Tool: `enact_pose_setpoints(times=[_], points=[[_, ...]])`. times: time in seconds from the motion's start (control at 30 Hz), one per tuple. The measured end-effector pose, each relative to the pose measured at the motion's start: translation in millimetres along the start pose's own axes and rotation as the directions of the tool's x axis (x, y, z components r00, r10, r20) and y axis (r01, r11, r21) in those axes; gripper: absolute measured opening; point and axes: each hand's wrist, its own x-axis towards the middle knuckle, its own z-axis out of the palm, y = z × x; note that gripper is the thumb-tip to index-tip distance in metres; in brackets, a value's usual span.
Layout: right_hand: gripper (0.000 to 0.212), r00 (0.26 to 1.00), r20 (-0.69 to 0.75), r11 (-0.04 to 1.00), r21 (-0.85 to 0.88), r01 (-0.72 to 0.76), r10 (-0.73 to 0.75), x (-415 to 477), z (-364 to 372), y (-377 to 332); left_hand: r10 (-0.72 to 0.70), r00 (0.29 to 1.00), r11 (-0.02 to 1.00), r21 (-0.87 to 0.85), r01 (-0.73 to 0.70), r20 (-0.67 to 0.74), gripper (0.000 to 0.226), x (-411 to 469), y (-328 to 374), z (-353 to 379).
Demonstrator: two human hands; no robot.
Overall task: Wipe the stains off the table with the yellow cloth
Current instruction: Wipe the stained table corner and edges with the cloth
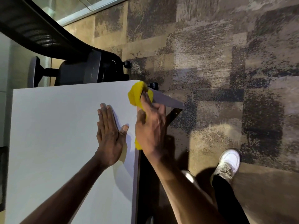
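Observation:
The white table [56,126] fills the lower left of the head view; I see no stains on its surface. My left hand [110,135] lies flat on the tabletop, palm down, fingers together, near the right edge. My right hand [150,126] grips the yellow cloth [135,94] at the table's right edge, close to the far right corner. The cloth bunches beyond my fingers and a bit of it shows below my palm, over the edge.
A black mesh office chair [77,65] stands just beyond the table's far edge. A grey and black table leg frame [168,102] juts out under the right corner. Patterned brown and grey carpet [226,62] lies to the right, with my white shoe [228,164] on it.

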Motion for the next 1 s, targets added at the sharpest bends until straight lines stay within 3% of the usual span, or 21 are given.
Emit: enact_pose_setpoints(times=[0.17, 0.43, 0.6, 0.8, 1.0], points=[[0.055, 0.996, 0.069, 0.999, 0.017, 0.047, -0.048, -40.5, -15.4, 13.2, 0.031, 1.000, 0.999, -0.009, -0.031, -0.003, 0.118, -2.1, -2.2, 0.0], [0.061, 0.991, 0.130, 0.999, -0.023, 0.031, -0.028, 40.3, -9.5, -4.1, 0.007, 1.000, 1.000, 0.024, -0.008, 0.012, 0.090, 3.1, -8.7, 2.8], [0.055, 0.995, 0.095, 1.000, -0.016, 0.021, -0.019, -11.2, -20.0, -3.5, 0.003, 1.000, 1.000, 0.012, -0.003, 0.016, 0.110, 2.6, -6.6, 0.4], [0.057, 0.991, 0.129, 0.997, -0.072, 0.028, -0.018, 21.3, -18.2, -2.0, -0.002, 1.000, 1.000, 0.015, 0.001, 0.020, 0.111, 1.3, -1.2, -1.8], [0.059, 0.998, 0.057, 0.999, 0.033, -0.013, 0.012, 19.0, -9.3, -11.0, -0.002, 1.000, 1.000, 0.019, 0.002, 0.020, 0.112, 2.1, -2.2, -1.7]])
